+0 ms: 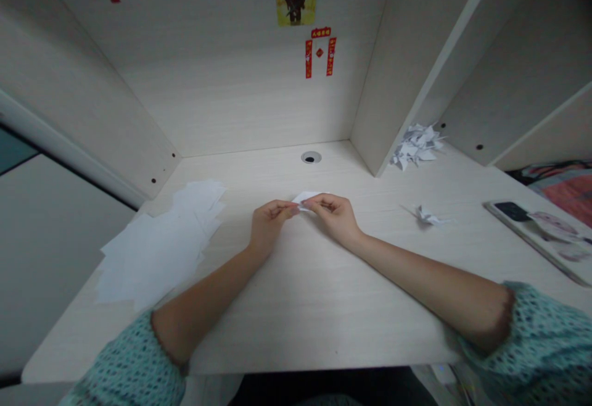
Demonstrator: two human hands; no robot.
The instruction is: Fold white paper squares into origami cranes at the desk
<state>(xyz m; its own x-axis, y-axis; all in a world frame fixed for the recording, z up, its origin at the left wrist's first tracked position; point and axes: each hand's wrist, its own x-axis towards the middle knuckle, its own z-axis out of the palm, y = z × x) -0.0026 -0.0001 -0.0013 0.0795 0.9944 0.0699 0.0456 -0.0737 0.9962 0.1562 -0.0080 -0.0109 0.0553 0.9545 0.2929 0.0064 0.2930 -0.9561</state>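
Observation:
A small folded piece of white paper (306,197) is held between my two hands above the middle of the desk. My left hand (272,221) pinches its left end between thumb and fingers. From the right, my right hand (335,216) grips the paper with thumb and forefinger, the fingertips of both hands nearly meeting. Part of the paper is hidden behind the fingers, so its exact folded shape cannot be made out. Off to the right lies a folded paper crane (429,216), apart from my right hand.
Loose white paper sheets (161,245) lie spread at the left. A heap of folded white paper pieces (416,145) sits behind the upright divider (393,85). At the right is a phone (541,233). A cable hole (311,157) is set into the desk (296,313) near the back panel.

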